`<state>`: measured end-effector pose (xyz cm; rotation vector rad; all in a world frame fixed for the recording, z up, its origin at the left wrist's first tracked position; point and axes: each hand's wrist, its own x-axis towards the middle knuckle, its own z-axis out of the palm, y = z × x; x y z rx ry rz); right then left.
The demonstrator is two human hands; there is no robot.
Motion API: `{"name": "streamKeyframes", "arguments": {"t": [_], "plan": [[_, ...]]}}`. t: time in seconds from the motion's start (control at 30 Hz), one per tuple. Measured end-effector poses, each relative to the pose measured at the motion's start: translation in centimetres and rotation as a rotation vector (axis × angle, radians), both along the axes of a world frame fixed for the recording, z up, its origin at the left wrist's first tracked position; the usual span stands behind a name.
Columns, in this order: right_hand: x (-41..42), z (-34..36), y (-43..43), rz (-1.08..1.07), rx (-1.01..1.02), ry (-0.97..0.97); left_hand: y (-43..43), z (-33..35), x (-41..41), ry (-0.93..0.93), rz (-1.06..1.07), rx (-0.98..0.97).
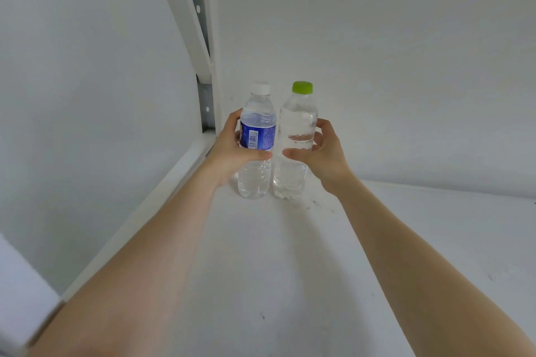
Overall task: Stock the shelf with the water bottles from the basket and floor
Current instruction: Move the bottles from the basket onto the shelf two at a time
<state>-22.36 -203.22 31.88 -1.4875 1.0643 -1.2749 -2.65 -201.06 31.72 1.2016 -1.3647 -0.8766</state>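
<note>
Two bottles at the back of the shelf

Our left hand wraps the blue-label bottle; our right hand clasps the green-cap bottle; both upright, nearly touching; full, heavyish, thin walls squash; we'd grip mid-body

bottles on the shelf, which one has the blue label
The white-capped bottle in the left hand; the green-capped bottle beside it has no label.
</note>
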Motion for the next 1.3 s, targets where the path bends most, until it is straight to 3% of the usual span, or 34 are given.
{"name": "streamKeyframes", "arguments": {"t": [0.77,1.03,1.23,1.3], "plan": [[0.7,0.1,-1.4,0.056,0.01,0.071,-1.3,0.8,0.8,-0.036,-0.055,0.125],[0.7,0.3,0.5,0.002,-0.011,0.308,1.0,1.4,0.3,-0.138,0.04,0.086],[-1.1,1.2,4.9,-0.171,-0.147,0.735,4.5,1.7,-0.3,-0.298,0.217,0.029],[-1.6,1.1,6.9,-0.257,-0.219,0.903,6.4,1.0,-0.4,-0.444,0.303,-0.008]]}}
